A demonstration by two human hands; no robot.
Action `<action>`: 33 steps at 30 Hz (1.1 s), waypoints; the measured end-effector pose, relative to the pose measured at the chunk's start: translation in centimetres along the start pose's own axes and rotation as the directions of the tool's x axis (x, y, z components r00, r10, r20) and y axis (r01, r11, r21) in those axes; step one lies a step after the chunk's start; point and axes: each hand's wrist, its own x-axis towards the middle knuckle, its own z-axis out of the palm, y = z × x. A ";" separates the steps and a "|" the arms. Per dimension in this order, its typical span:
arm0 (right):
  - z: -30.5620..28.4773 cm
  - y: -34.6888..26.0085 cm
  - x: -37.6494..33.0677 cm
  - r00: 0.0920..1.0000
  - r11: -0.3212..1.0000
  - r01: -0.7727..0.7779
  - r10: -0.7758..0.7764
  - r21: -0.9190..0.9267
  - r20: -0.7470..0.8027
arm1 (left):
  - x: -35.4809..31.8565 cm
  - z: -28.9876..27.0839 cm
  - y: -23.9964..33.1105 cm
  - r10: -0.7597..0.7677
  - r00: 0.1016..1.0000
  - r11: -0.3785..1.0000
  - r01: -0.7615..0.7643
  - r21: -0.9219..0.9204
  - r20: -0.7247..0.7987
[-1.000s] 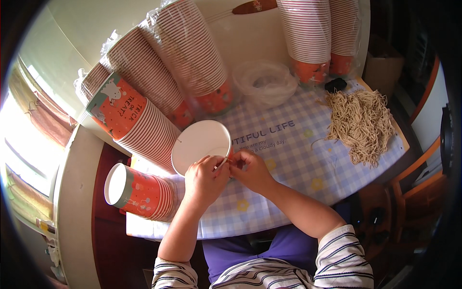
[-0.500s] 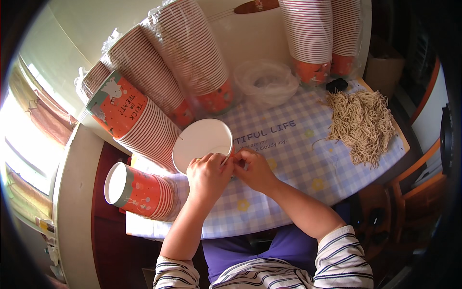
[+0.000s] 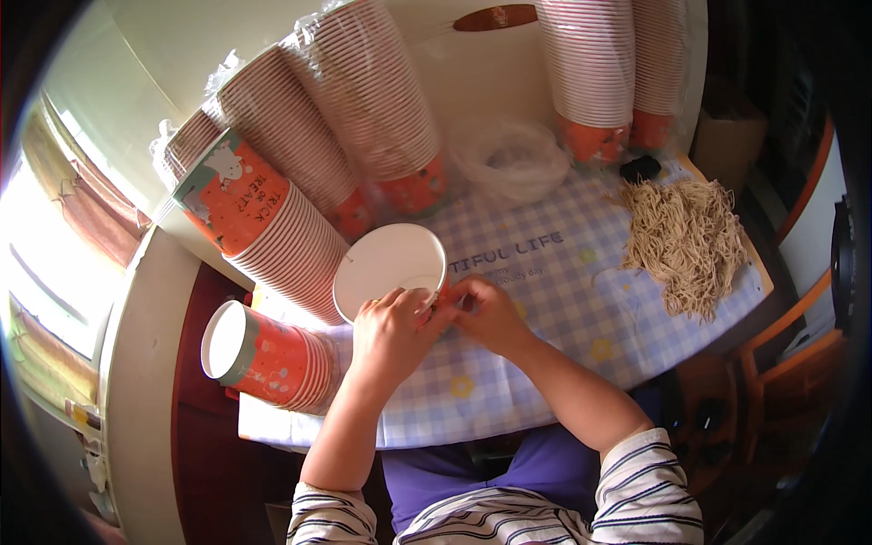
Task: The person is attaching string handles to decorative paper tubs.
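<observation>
A white-lined paper bucket (image 3: 386, 263) leans toward me in front of my body, its mouth facing up. My left hand (image 3: 389, 341) is closed over its near rim, fingers inside and thumb outside. Against the outer wall, just right of that rim, my right hand (image 3: 490, 316) has its thumb and fingers pinched together. Whatever lies between those fingertips is too small and hidden to make out. A short thin strand or mark shows on the inner wall at the bucket's left side.
Left of the bucket lie a long nested stack of orange buckets (image 3: 282, 245) and a shorter stack (image 3: 277, 361). Tall bagged stacks (image 3: 372, 100) stand behind. A crumpled clear plastic bag (image 3: 509, 159), a beige cord pile (image 3: 686, 241) and a small black item (image 3: 640, 168) lie on the checked tablecloth (image 3: 545, 372).
My right fingers have drawn slightly away from the left hand along the bucket's rim. The left hand keeps its grip. The whole view has shifted a little.
</observation>
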 end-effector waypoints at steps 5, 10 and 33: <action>-2.9 -0.5 0.9 0.967 0.968 -0.218 0.231 -0.122 0.111 | -1.9 -2.5 -1.6 0.022 1.000 0.994 -0.023 0.110 0.011; -3.4 -0.5 1.4 0.771 0.801 -0.295 0.522 -0.521 0.365 | -3.0 -2.2 -2.8 -0.038 0.995 0.995 0.029 -0.092 -0.097; 3.4 -6.2 -3.7 0.927 0.833 0.369 -0.360 -0.412 0.101 | -9.4 0.1 -3.9 -0.443 0.780 0.488 -0.203 -0.849 -0.442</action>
